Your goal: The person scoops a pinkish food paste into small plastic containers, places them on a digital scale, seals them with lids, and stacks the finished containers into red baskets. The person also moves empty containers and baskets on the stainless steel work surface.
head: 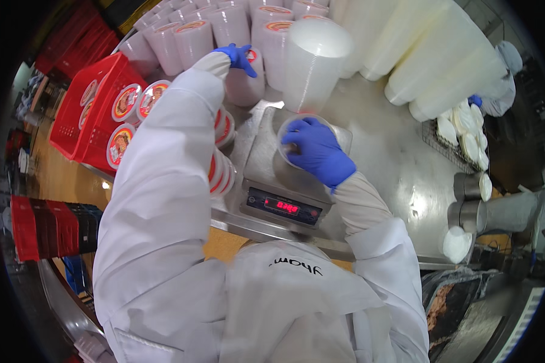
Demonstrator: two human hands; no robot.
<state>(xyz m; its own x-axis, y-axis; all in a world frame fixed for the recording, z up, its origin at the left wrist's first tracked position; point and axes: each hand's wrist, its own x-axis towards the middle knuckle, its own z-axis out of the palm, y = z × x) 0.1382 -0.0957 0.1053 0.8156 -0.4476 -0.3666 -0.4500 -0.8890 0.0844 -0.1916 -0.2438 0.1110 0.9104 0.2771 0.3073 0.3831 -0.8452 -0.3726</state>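
Note:
Both my hands wear blue gloves. My right hand (315,149) reaches down into a clear round plastic tub (285,125) on the steel plate of a digital scale (263,159), its fingers bent; what they touch inside is mostly hidden. Red digits glow on the scale's display (281,206). My left hand (240,59) is stretched forward, fingers spread, over the top of a stack of plastic lids (245,86) with red print. More stacked red-printed lids (222,172) stand left of the scale, partly behind my left sleeve. A tall stack of clear tubs (315,68) rises just behind the scale.
Many lid stacks (229,27) fill the table's back left. Nested tubs (440,59) lie at the back right. A red crate (95,109) and labelled tubs (127,102) sit left. Right are a wire basket (449,147) with white rounds, metal cylinders (468,217) and a co-worker (504,90).

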